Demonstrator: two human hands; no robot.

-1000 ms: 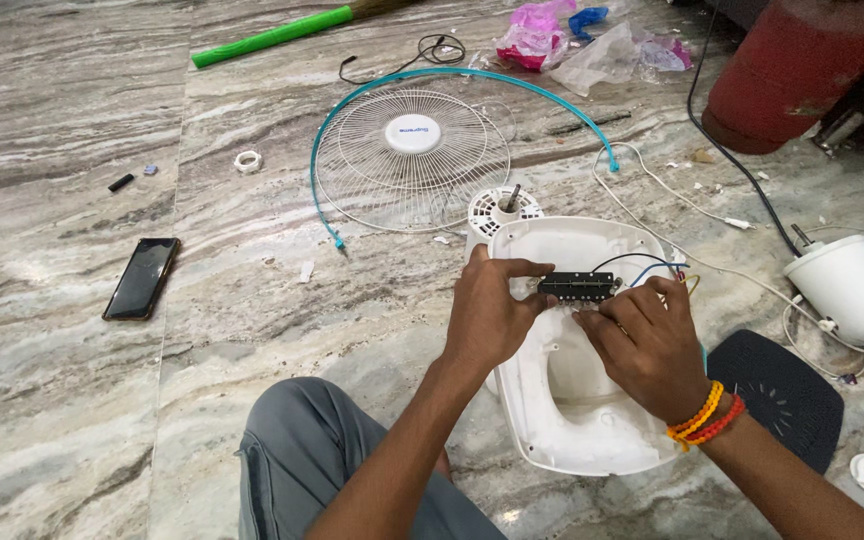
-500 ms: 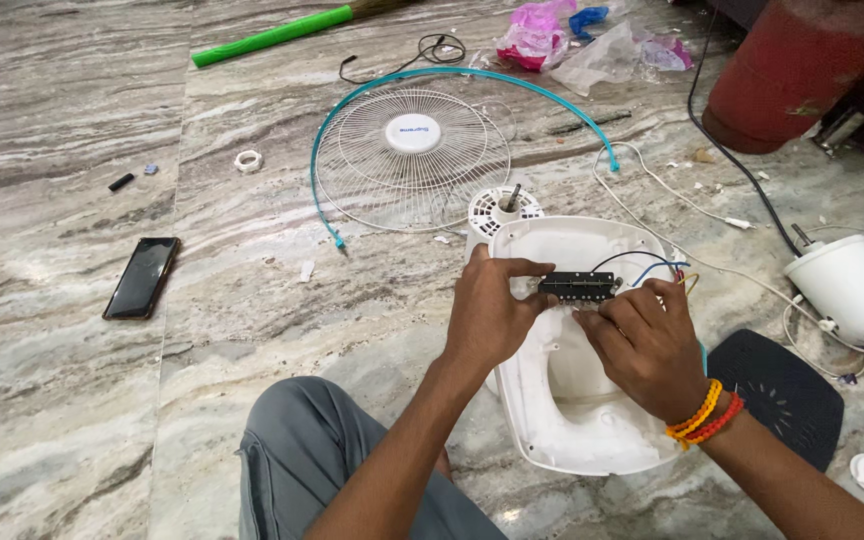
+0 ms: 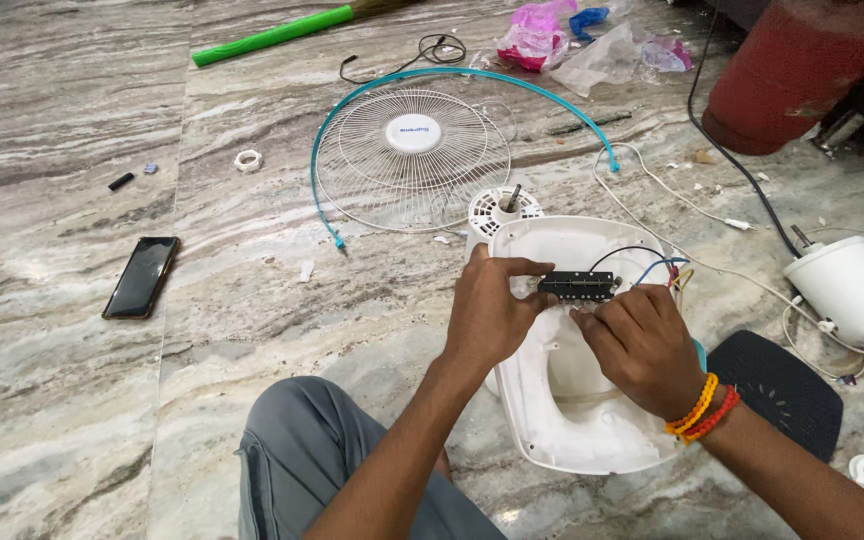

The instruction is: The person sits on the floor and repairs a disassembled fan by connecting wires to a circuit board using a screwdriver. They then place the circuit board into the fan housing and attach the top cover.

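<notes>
While nothing much had moved over the last second, both hands, left (image 3: 487, 320) and right (image 3: 642, 345), stayed pinched on the black switch block (image 3: 579, 286), held just over the upturned white base (image 3: 572, 420) on the floor.

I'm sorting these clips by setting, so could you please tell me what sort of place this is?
Probably a home floor used as a makeshift repair spot: polished marble floor, a red gas cylinder and a green-handled broom, with a dismantled fan's wire grille and white housing spread around.
</notes>
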